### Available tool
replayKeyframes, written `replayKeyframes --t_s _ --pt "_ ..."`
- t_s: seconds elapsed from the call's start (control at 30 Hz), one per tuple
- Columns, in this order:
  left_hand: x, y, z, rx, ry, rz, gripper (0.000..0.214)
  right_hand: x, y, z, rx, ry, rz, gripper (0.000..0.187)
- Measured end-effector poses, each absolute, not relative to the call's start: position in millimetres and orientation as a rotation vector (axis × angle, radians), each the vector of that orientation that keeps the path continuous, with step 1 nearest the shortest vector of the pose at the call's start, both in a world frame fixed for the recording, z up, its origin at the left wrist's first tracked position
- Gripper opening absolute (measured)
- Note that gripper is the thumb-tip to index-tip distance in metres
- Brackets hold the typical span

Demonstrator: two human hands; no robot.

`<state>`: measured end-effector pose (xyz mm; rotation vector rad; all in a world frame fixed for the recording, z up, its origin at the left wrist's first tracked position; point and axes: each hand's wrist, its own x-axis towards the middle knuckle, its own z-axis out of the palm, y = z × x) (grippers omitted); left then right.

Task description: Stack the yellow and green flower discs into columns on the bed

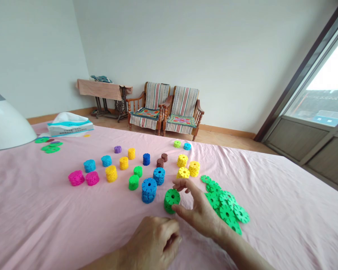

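My right hand (198, 210) is at the right side of a stack of green notched plastic discs (172, 198). Its thumb tip overlaps the stack's front edge in view, and contact is uncertain. The fingers arch past the stack's far right side, apart from the thumb. My left hand (157, 238) is closed in a loose fist in front of the stack; its inside is hidden. To the right of my right hand lies a spread pile of loose green discs (227, 212). Two blue disc stacks (149, 190) stand left of the green one.
Several small disc stacks stand farther back: pink (76, 178), yellow (194, 168), brown (160, 162) and purple (117, 149). A tissue pack (70, 125) and a white rounded object (8, 123) are at the left on the pink cloth (101, 228). Two wooden chairs (183, 108) stand beyond.
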<state>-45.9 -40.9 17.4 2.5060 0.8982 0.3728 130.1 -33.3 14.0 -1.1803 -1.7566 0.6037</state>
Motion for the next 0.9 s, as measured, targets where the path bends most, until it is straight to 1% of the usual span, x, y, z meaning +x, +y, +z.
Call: replayKeyframes --t_s 0.07,0.13,0.27,0.3,0.37,0.47,0.57,0.67,0.8,0.9 --pt "-46 -41 17 2.511 0.892 0.37 0.02 130 -34 17 -1.17 -1.768 0.586 0.045" --pt "-46 -41 18 2.512 0.897 0.367 0.02 133 -35 24 -1.178 -1.771 0.556 0.04" --pt "-45 -41 18 2.519 0.893 0.357 0.018 155 -30 40 -1.293 -1.702 0.428 0.013" --pt "-45 -40 18 2.521 0.885 0.355 0.017 164 -28 42 -1.341 -1.684 0.384 0.009" --pt "-45 -39 18 2.517 0.874 0.362 0.017 185 -24 43 -1.454 -1.69 0.316 0.01" --pt "-46 -38 16 2.504 0.861 0.392 0.018 213 -24 38 -1.636 -1.85 0.326 0.008" --pt "-47 -38 15 2.496 0.872 0.413 0.019 230 -29 36 -1.772 -2.072 0.363 0.017" --pt "-47 -38 15 2.479 0.89 0.397 0.019 235 -34 41 -1.833 -2.176 0.403 0.026" --pt "-46 -39 15 2.47 0.896 0.392 0.019 237 -40 55 -1.81 -2.227 0.515 0.035" --pt "-45 -39 14 2.472 0.892 0.391 0.02 236 -44 62 -1.756 -2.322 0.638 0.047"
